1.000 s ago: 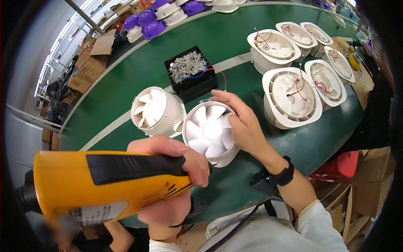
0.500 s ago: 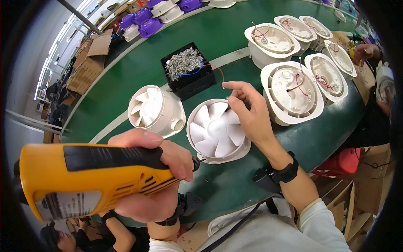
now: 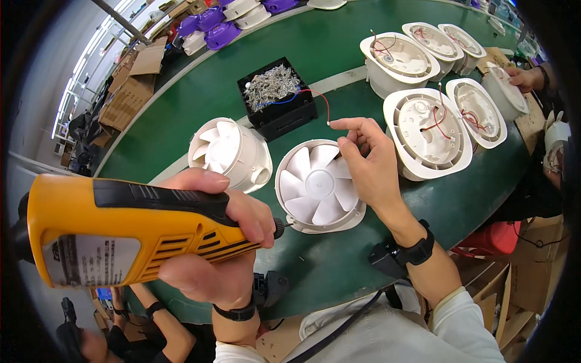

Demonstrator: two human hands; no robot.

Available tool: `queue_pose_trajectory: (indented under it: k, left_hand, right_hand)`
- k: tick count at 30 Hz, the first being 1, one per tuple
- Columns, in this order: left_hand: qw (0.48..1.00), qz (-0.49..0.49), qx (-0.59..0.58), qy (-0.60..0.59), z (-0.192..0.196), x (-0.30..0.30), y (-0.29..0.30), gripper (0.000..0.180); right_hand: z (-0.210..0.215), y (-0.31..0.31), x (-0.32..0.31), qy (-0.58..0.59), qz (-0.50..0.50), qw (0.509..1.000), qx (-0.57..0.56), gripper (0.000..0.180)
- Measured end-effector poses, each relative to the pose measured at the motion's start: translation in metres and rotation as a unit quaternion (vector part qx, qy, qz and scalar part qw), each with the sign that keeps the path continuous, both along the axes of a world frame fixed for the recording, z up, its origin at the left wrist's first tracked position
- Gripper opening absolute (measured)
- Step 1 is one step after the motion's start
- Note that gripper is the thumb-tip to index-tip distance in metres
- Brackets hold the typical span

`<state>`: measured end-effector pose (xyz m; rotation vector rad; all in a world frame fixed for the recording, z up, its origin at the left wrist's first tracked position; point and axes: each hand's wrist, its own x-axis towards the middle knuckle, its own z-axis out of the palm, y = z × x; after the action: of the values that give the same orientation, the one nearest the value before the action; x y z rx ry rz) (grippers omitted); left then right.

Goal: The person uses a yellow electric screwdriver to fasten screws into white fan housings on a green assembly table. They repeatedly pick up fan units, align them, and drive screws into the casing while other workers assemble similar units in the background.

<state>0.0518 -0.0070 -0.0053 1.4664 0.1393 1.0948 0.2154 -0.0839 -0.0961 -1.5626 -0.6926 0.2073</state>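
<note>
My left hand (image 3: 242,221) is wrapped round a yellow and black electric screwdriver (image 3: 163,233). Its slim bit reaches the lower left rim of a white fan housing (image 3: 333,228); whether it touches a screw there is too small to tell. Inside that housing lies a white bladed fan wheel (image 3: 319,183). My right hand (image 3: 372,163) is over the housing's right side, index finger stretched out, thumb apart, other fingers loosely curled. Beside the index fingertip is the end of a red wire (image 3: 325,103), which runs from a black box (image 3: 284,124) of small metal screws (image 3: 272,85).
A second fan housing (image 3: 254,158) lies tilted at the left. Several white housings (image 3: 433,166) with red wires stand at the right, where a co-worker's hand (image 3: 528,78) holds one. Purple and white shells (image 3: 222,36) are stacked at the back. Another person (image 3: 160,327) is at lower left.
The screwdriver's rear end has risen, while its bit stays by the housing's rim. At the far right, the co-worker has taken hold of a housing and tilted it. The view has shifted slightly.
</note>
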Motion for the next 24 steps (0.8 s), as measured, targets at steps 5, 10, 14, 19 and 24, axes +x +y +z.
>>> queue_pose_trajectory:
  k: [5, 10, 14, 19, 24]
  left_hand:
    - [1.0, -0.013, -0.006, -0.007, -0.002, -0.001, 0.004, 0.079]
    - [1.0, -0.008, -0.008, 0.005, -0.002, 0.001, 0.002, 0.076]
    - [1.0, 0.004, -0.004, 0.017, -0.002, 0.004, -0.001, 0.074]
    - [0.999, 0.027, -0.008, 0.023, -0.004, 0.009, 0.0, 0.073]
    - [0.996, 0.088, -0.017, -0.004, 0.008, 0.004, 0.001, 0.075]
  right_hand:
    - [0.003, 0.0, -0.002, 0.007, -0.001, 1.0, -0.004, 0.02]
    - [0.002, 0.0, -0.002, 0.013, -0.003, 1.0, -0.004, 0.02]
    - [0.002, 0.001, -0.003, 0.015, 0.001, 1.0, -0.001, 0.02]
    - [0.006, -0.002, 0.002, 0.003, 0.042, 0.999, -0.025, 0.023]
    - [0.004, -0.005, 0.013, 0.038, 0.095, 0.994, -0.034, 0.028]
